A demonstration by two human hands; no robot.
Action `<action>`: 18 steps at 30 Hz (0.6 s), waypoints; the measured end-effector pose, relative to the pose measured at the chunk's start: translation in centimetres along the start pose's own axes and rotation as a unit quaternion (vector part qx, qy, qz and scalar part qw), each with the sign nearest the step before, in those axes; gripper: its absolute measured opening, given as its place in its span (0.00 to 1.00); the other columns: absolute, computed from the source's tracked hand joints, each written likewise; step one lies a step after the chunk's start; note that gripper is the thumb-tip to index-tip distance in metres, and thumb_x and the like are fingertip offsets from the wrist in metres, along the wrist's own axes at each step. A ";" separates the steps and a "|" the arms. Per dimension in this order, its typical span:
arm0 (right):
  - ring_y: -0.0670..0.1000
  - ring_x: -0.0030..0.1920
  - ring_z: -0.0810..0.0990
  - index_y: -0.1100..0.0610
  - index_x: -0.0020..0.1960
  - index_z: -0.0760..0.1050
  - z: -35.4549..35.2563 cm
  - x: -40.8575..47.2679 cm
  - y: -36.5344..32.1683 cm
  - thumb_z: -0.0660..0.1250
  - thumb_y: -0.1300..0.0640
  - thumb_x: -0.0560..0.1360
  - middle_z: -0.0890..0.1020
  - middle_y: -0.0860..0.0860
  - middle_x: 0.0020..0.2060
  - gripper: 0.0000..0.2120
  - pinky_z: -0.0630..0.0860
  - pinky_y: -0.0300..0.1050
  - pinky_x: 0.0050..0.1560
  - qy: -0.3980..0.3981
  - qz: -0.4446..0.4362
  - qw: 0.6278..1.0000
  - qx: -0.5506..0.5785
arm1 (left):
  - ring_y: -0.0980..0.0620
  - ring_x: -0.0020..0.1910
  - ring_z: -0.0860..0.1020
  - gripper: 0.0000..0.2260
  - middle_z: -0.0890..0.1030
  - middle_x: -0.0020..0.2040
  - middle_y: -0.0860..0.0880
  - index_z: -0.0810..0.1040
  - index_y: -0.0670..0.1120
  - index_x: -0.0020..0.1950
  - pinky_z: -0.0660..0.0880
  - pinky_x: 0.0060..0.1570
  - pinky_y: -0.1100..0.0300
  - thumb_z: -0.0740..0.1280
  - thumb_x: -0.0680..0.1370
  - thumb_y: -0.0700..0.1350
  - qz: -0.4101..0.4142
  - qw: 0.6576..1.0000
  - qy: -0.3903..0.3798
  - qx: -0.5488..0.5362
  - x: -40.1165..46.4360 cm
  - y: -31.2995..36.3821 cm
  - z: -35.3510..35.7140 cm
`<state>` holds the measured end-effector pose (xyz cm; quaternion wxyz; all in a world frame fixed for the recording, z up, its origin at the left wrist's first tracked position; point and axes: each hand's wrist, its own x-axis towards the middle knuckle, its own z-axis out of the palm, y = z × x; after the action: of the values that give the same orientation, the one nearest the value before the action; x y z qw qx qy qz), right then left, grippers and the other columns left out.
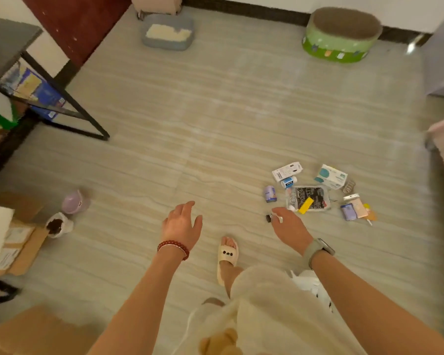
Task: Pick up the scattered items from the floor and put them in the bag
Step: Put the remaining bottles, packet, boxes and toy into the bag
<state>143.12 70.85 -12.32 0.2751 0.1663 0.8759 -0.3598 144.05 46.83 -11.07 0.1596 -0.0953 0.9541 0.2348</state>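
Barely started; items (308,197) all on floor (215,124), no bag seen; left hand (181,224) grip released; right hand (289,222) grip unclear.

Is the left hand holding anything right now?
No. The left hand is open with fingers spread above bare floor, while the scattered items lie off by the right hand.

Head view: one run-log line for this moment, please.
left hand open, empty | right hand at small dark-capped item | pile on floor | bag unidentified
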 end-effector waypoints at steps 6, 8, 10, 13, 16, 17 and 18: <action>0.59 0.64 0.71 0.61 0.66 0.68 -4.2 4.4 -2.4 0.57 0.60 0.78 0.72 0.61 0.64 0.17 0.65 0.45 0.63 0.076 0.086 0.991 0.067 | 0.44 0.66 0.67 0.20 0.68 0.69 0.44 0.64 0.46 0.70 0.66 0.64 0.48 0.58 0.78 0.48 0.157 0.980 -0.093 0.075 12.7 8.1 -2.1; 0.59 0.65 0.70 0.60 0.67 0.67 -4.8 5.2 -2.1 0.57 0.60 0.78 0.72 0.61 0.65 0.17 0.63 0.47 0.65 0.100 0.129 0.981 0.102 | 0.46 0.67 0.67 0.20 0.67 0.69 0.45 0.64 0.46 0.70 0.65 0.64 0.50 0.58 0.78 0.48 0.205 0.964 -0.140 0.100 16.0 10.4 -1.5; 0.58 0.66 0.69 0.60 0.67 0.67 -5.0 6.1 -1.4 0.57 0.59 0.78 0.71 0.60 0.65 0.18 0.62 0.47 0.67 0.131 0.183 0.964 0.142 | 0.46 0.67 0.66 0.20 0.67 0.69 0.46 0.64 0.47 0.70 0.65 0.63 0.52 0.59 0.78 0.48 0.254 0.940 -0.185 0.131 19.3 12.8 -0.6; 0.58 0.65 0.70 0.59 0.67 0.67 -4.6 7.3 -0.3 0.57 0.59 0.78 0.72 0.60 0.64 0.18 0.63 0.48 0.67 0.180 0.266 0.925 0.204 | 0.46 0.66 0.66 0.20 0.67 0.69 0.46 0.64 0.47 0.69 0.65 0.63 0.52 0.59 0.78 0.48 0.315 0.896 -0.257 0.178 24.1 16.0 1.4; 0.58 0.62 0.73 0.59 0.66 0.68 -3.5 8.7 0.5 0.58 0.59 0.77 0.73 0.60 0.63 0.17 0.67 0.48 0.63 0.226 0.341 0.870 0.276 | 0.45 0.66 0.66 0.21 0.66 0.69 0.46 0.63 0.47 0.70 0.65 0.63 0.52 0.59 0.78 0.48 0.376 0.841 -0.311 0.234 28.2 18.8 3.3; 0.58 0.62 0.73 0.59 0.66 0.68 -2.9 9.2 0.7 0.58 0.59 0.77 0.74 0.59 0.63 0.17 0.68 0.47 0.62 0.228 0.360 0.854 0.299 | 0.45 0.66 0.66 0.21 0.66 0.69 0.46 0.63 0.46 0.70 0.65 0.63 0.52 0.59 0.78 0.48 0.385 0.829 -0.322 0.247 29.3 19.6 4.0; 0.58 0.61 0.74 0.59 0.66 0.68 -2.2 9.9 1.0 0.58 0.59 0.77 0.74 0.59 0.63 0.17 0.68 0.45 0.61 0.226 0.377 0.839 0.320 | 0.45 0.66 0.66 0.21 0.66 0.69 0.46 0.63 0.46 0.70 0.65 0.63 0.52 0.59 0.78 0.48 0.393 0.818 -0.332 0.256 30.2 20.2 4.7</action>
<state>134.97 74.03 -17.50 0.1152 0.6389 0.6198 -0.4409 111.94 63.47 -17.15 0.3791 0.4159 0.8256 0.0422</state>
